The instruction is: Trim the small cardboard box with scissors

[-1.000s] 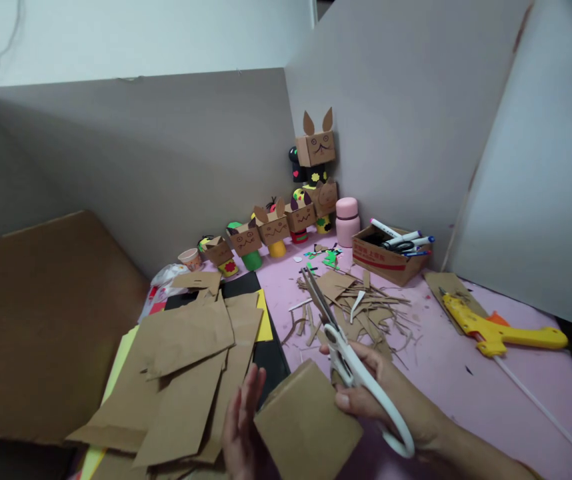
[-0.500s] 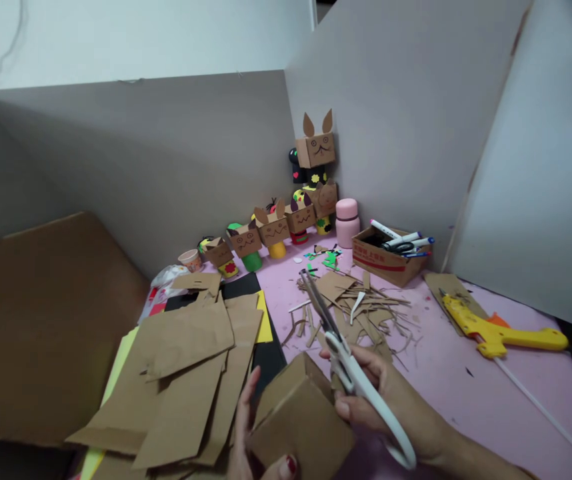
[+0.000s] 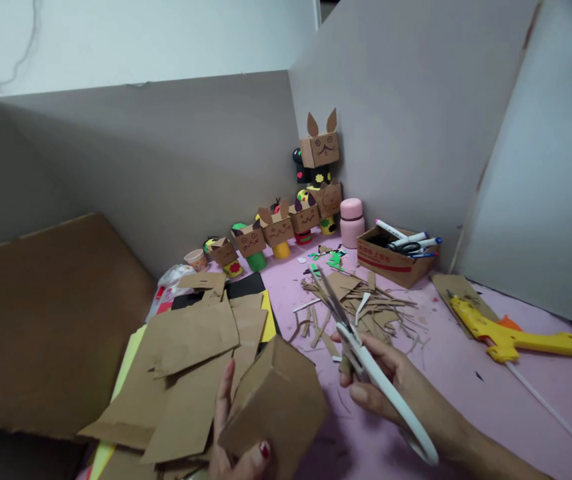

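Note:
A small brown cardboard box [image 3: 281, 407] is gripped by my left hand [image 3: 239, 453], its thumb on the near face and a finger up the left side. Just right of it, my right hand [image 3: 386, 380] holds white-handled scissors [image 3: 366, 360], blades pointing up and away. The blades look nearly closed and are apart from the box. Beneath the scissors lies a heap of cardboard strips and scraps [image 3: 381, 313] on the pink tabletop [image 3: 446, 400].
Flat cardboard sheets [image 3: 196, 340] are stacked on the left. Box-headed animal figures [image 3: 279, 230] line the back, beside a pink flask [image 3: 352, 223] and a carton of markers [image 3: 396, 260]. A yellow glue gun [image 3: 516, 337] lies on the right.
The box has shifted left and turned in my left hand. My right hand and the scissors have moved right, away from the box, widening the gap. The view has shifted slightly.

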Demonstrator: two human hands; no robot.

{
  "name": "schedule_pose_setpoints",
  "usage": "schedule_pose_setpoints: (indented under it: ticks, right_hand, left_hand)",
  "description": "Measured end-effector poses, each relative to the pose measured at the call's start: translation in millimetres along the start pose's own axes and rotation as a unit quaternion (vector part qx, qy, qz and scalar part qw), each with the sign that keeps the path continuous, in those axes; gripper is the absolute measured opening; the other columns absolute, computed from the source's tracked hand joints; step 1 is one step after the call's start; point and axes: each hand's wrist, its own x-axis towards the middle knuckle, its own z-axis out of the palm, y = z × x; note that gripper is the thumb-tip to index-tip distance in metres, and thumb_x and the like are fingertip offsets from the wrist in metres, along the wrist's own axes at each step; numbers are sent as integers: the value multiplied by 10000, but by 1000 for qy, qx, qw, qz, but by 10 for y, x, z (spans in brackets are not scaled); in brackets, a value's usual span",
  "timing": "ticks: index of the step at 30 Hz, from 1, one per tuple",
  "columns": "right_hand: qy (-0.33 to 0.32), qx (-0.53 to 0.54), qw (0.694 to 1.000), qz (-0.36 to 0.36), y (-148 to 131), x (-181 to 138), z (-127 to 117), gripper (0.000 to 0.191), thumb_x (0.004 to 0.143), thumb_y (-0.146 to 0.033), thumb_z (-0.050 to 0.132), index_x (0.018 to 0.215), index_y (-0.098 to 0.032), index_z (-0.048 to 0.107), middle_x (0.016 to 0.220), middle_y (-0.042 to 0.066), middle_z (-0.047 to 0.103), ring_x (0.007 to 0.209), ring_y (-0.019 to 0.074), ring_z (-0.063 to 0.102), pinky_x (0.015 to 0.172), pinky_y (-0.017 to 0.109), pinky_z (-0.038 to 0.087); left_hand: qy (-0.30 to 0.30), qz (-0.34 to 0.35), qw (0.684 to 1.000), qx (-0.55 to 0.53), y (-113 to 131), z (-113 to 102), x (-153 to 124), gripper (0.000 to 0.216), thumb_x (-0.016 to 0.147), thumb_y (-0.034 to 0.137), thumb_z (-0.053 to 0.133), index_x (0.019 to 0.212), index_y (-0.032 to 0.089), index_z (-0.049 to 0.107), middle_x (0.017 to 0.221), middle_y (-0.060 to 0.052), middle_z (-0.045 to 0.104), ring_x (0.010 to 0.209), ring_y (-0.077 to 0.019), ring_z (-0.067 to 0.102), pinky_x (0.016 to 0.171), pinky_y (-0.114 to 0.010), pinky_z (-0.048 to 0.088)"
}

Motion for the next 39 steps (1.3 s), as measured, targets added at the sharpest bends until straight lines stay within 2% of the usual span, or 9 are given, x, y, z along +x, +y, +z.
schedule_pose_setpoints:
  ticks: [2,4,7,9,12,17,23,32,39]
  right_hand:
    - [3,-56,998,15,27,8,-10,644,685,-406,761,1237,-206,496,816,13,554,716,149,490,644,265,409]
    - [-22,-91,995,21,49,12,-3,636,673,-403,756,1229,-206,519,874,33,579,742,168,506,683,292,421]
    - [-73,-122,989,25,50,12,32,563,671,-372,732,1195,-240,572,981,51,610,829,210,540,741,325,434]
    - [-86,-156,984,30,42,12,53,533,672,-317,703,1190,-258,589,936,42,620,826,224,549,710,326,440]
    - [-73,-241,968,20,46,15,65,507,646,-215,681,1146,-267,615,861,29,616,760,218,542,641,317,428]
    - [-85,-337,938,2,61,10,58,465,612,-181,720,1062,-255,628,907,38,624,806,238,545,703,343,421]
    - [-89,-368,926,-8,47,17,77,461,630,-188,722,1074,-247,614,842,18,598,739,203,514,655,310,400]
    - [-92,-338,936,-22,46,16,98,245,635,-145,703,852,-228,624,746,-23,541,671,157,455,593,269,362]
    - [-84,-332,939,-21,79,9,85,268,630,-126,715,870,-231,657,758,-17,556,683,160,477,602,278,377]
  left_hand:
    - [12,-34,998,-48,51,1,15,978,581,291,807,1405,388,290,1250,-28,648,1132,-318,583,973,-421,450]
    - [14,-52,994,-91,88,-35,36,912,621,242,782,1389,402,319,1188,-5,689,1096,-271,615,992,-380,437]
    - [8,-52,988,-142,101,-138,76,824,649,186,767,1360,376,395,1049,6,752,1061,-241,640,1013,-354,420]
    - [5,-59,984,-170,89,-206,99,741,687,150,735,1336,357,444,993,10,768,1027,-223,660,1018,-344,417]
    - [-6,-63,978,-197,64,-266,115,655,727,116,687,1311,336,487,1042,0,755,1013,-223,668,1021,-354,419]
    - [-17,-59,978,-199,48,-287,123,567,766,104,636,1287,295,526,1052,-23,751,1087,-245,628,1032,-380,412]
    - [-28,-74,975,-205,32,-313,149,527,764,113,645,1250,297,563,949,-13,778,1131,-250,597,1042,-390,403]
    - [-32,-82,971,-222,28,-313,163,577,771,85,617,1287,324,519,1067,-1,746,1057,-232,646,1031,-368,415]
    - [-33,-67,973,-221,30,-288,157,582,767,95,622,1293,320,515,1068,-10,745,1001,-225,675,1022,-373,423]
